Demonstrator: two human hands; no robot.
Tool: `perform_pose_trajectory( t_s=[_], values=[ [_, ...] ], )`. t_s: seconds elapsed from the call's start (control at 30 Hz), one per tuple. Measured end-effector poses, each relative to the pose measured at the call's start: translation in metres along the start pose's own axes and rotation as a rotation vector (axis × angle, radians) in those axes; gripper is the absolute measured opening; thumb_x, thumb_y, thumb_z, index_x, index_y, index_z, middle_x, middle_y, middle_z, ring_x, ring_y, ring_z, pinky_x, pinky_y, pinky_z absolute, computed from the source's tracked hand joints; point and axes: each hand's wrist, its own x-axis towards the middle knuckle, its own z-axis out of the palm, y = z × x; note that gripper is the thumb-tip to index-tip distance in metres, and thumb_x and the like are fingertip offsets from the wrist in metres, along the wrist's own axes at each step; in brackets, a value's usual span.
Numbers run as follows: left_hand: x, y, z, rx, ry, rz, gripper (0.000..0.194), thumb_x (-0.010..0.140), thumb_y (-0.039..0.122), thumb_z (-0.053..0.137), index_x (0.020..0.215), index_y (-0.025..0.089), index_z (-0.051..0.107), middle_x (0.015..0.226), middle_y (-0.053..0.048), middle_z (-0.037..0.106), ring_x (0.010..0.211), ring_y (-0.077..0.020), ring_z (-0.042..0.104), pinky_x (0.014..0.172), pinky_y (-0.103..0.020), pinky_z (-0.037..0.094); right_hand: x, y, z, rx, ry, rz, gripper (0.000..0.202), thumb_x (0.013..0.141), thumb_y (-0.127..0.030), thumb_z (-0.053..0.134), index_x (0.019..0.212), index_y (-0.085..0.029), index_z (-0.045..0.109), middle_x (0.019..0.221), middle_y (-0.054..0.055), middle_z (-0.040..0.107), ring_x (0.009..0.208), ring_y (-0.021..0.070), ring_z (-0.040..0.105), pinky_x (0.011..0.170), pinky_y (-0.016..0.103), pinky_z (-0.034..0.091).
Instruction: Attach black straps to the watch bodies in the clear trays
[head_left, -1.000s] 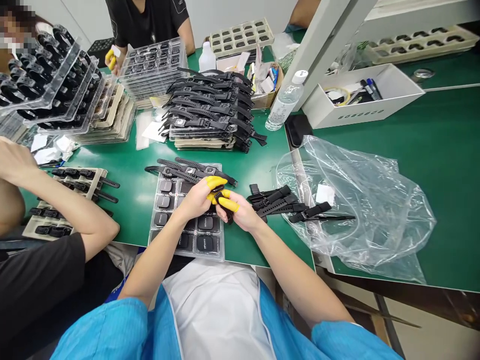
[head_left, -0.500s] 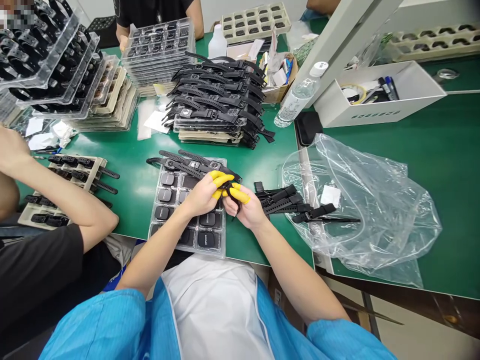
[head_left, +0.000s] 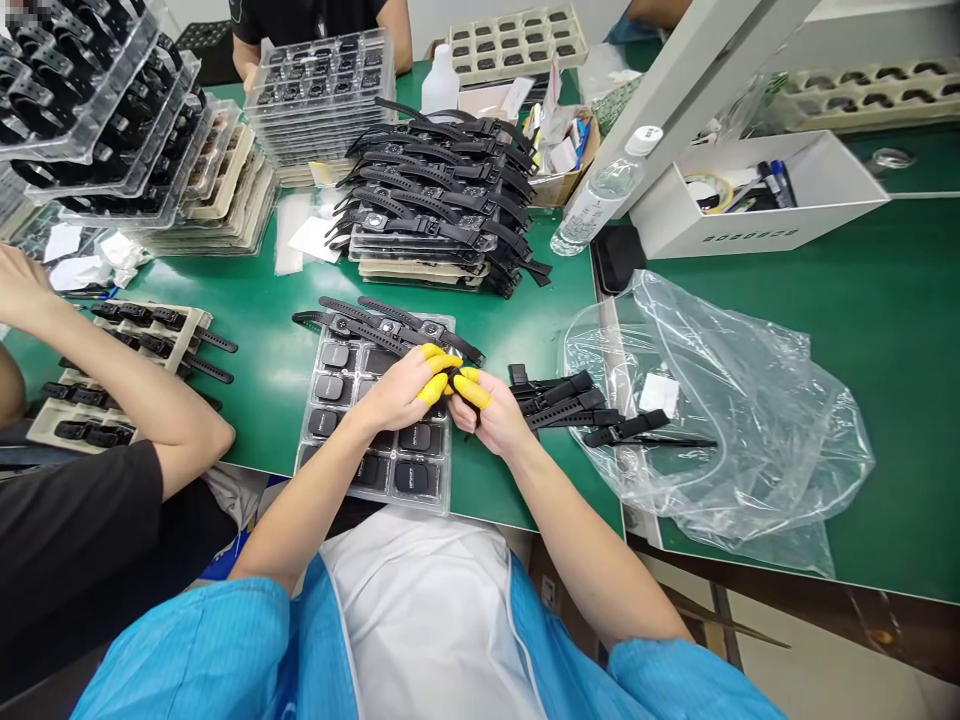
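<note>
My left hand and my right hand, with yellow finger cots on several fingertips, meet over the tray's right side. Between them both are closed on a small black smartwatch; fingers cover most of it, so how its strap is joined cannot be seen. Beneath lies a clear plastic tray holding square black watch bodies in its compartments. Watches with straps lie across its far end. Beside my right hand rests a pile of loose black watch straps.
A clear plastic bag spreads over the right of the green table. Behind the tray rises a stack of strapped watches, near a water bottle and a white box. A co-worker's arm reaches in at left.
My fingers have closed more tightly around the black watch, and less of it shows. My hands have barely shifted; the view has tilted slightly.
</note>
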Motion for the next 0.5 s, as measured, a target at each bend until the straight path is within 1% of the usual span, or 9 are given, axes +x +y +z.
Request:
perform_pose_trajectory(
  t_s=[0.07, 0.17, 0.23, 0.3, 0.37, 0.4, 0.5],
  values=[
    [0.0001, 0.0025, -0.0016, -0.045, 0.018, -0.019, 0.038, 0.109, 0.027, 0.042, 0.142, 0.017, 0.057, 0.131, -0.016, 0.066, 0.124, -0.0271, 0.063, 0.109, -0.046, 0.054, 0.0002, -0.0001, -0.0004, 0.012, -0.004, -0.012, 0.043, 0.089, -0.055, 0.079, 0.082, -0.024, 0.050, 0.045, -0.011, 0.046, 0.038, 0.0084, 0.033, 0.040, 0.022, 0.026],
    [0.0003, 0.0023, -0.0019, -0.077, 0.075, -0.077, 0.038, 0.106, 0.031, 0.054, 0.141, 0.019, 0.056, 0.130, -0.014, 0.068, 0.120, -0.0258, 0.067, 0.105, -0.042, 0.056, 0.0005, 0.0007, -0.0024, 0.027, -0.001, -0.025, 0.042, 0.089, -0.058, 0.077, 0.089, -0.025, 0.052, 0.050, -0.010, 0.050, 0.041, 0.0098, 0.037, 0.041, 0.023, 0.029],
    [0.0008, 0.0009, -0.0016, -0.073, 0.151, -0.104, 0.030, 0.102, 0.032, 0.062, 0.130, 0.021, 0.061, 0.120, -0.011, 0.072, 0.112, -0.0246, 0.070, 0.099, -0.040, 0.058, 0.0003, 0.0013, -0.0037, 0.013, -0.002, -0.040, 0.044, 0.087, -0.061, 0.077, 0.097, -0.025, 0.053, 0.054, -0.010, 0.053, 0.042, 0.0105, 0.040, 0.042, 0.023, 0.032],
    [0.0017, 0.0008, -0.0016, -0.075, 0.233, -0.084, 0.017, 0.101, 0.033, 0.065, 0.113, 0.022, 0.067, 0.109, -0.008, 0.074, 0.106, -0.0245, 0.070, 0.096, -0.041, 0.058, -0.0001, 0.0009, -0.0041, -0.004, -0.031, -0.035, 0.046, 0.088, -0.064, 0.076, 0.099, -0.025, 0.054, 0.057, -0.010, 0.053, 0.043, 0.0102, 0.041, 0.043, 0.024, 0.033],
    [0.0028, 0.0026, -0.0013, -0.123, 0.302, -0.037, 0.014, 0.100, 0.035, 0.068, 0.101, 0.022, 0.068, 0.106, -0.008, 0.074, 0.105, -0.0250, 0.070, 0.095, -0.043, 0.058, -0.0002, -0.0010, -0.0036, 0.005, -0.090, 0.013, 0.046, 0.089, -0.065, 0.073, 0.098, -0.024, 0.054, 0.058, -0.011, 0.050, 0.041, 0.0088, 0.037, 0.042, 0.023, 0.031],
    [0.0032, 0.0041, -0.0009, -0.169, 0.328, -0.028, 0.015, 0.099, 0.036, 0.070, 0.100, 0.022, 0.069, 0.108, -0.008, 0.074, 0.105, -0.0248, 0.070, 0.094, -0.042, 0.059, 0.0000, -0.0025, -0.0032, 0.014, -0.124, 0.050, 0.046, 0.091, -0.065, 0.071, 0.097, -0.024, 0.054, 0.058, -0.011, 0.048, 0.040, 0.0080, 0.034, 0.040, 0.022, 0.029],
    [0.0040, 0.0084, 0.0012, -0.371, 0.430, -0.092, 0.019, 0.098, 0.038, 0.072, 0.110, 0.022, 0.070, 0.112, -0.008, 0.074, 0.097, -0.0217, 0.073, 0.085, -0.037, 0.061, 0.0022, -0.0068, -0.0024, 0.028, -0.205, 0.149, 0.042, 0.094, -0.062, 0.068, 0.097, -0.022, 0.055, 0.055, -0.012, 0.044, 0.038, 0.0063, 0.025, 0.038, 0.020, 0.021]
  ],
)
